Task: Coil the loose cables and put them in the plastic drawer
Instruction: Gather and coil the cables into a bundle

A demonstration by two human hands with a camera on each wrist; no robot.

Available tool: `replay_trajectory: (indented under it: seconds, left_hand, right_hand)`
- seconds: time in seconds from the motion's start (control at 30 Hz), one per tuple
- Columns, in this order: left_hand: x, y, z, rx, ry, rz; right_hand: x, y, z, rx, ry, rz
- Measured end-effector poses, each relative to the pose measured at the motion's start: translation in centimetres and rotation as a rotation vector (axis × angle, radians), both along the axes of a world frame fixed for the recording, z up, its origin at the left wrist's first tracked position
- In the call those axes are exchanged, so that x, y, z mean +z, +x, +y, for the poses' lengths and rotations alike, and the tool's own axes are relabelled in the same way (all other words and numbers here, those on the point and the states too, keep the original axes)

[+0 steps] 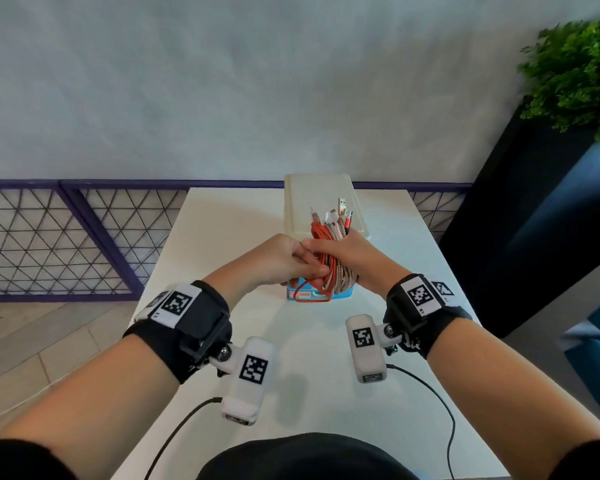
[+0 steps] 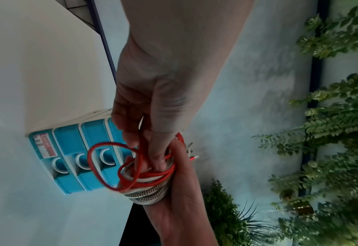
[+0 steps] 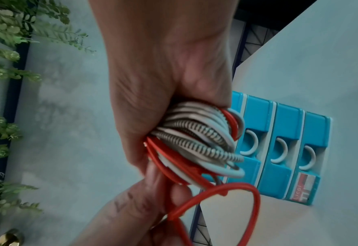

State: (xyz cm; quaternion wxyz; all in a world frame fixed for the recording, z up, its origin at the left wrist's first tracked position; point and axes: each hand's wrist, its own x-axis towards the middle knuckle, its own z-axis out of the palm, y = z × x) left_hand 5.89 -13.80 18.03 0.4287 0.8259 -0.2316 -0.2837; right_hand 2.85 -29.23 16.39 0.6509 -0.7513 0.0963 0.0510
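Note:
A bundle of coiled cables, red, white and braided, is held above the white table in front of the plastic drawer unit. My right hand grips the coil in its fist, and several plug ends stick up above it. My left hand meets it from the left and pinches the red cable, whose loose loop hangs below. The unit's blue drawer fronts sit flush, with white ring pulls.
The white table reaches to a purple mesh railing at the back and left. A dark planter with a green plant stands at the right. Black wrist-camera leads trail toward my body.

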Motion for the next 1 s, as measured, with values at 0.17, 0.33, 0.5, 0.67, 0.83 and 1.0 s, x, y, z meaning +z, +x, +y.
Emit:
replay_trajectory:
  seconds: [0.17, 0.33, 0.5, 0.67, 0.83, 1.0]
  left_hand:
    - [-0.8, 0.1, 0.5, 0.002, 0.123, -0.052]
    - [-0.9, -0.2, 1.0, 0.035, -0.013, 0.078]
    - [-1.1, 0.1, 0.7, 0.070, 0.093, -0.120]
    - [-1.7, 0.0, 0.9, -0.209, 0.497, -0.428]
    - [-3.3, 0.0, 1.3, -0.294, 0.371, -0.371]
    - [-4.1, 0.7, 2.3, -0.297, 0.245, -0.192]
  right_hand:
    - [0.4, 0.5, -0.5, -0.209, -0.108, -0.065]
    - [0.5, 1.1, -1.3, -0.378, -0.068, -0.138]
    - [0.4, 1.2, -0.9, -0.414, 0.018, -0.168]
    - [0.9, 1.4, -1.1, -0.459, 0.052, -0.190]
    - [1.7, 1.0, -1.7, -0.379, 0.270, -0.158]
    - [2.6, 0.0, -2.5, -0.176, 0.563, -0.126]
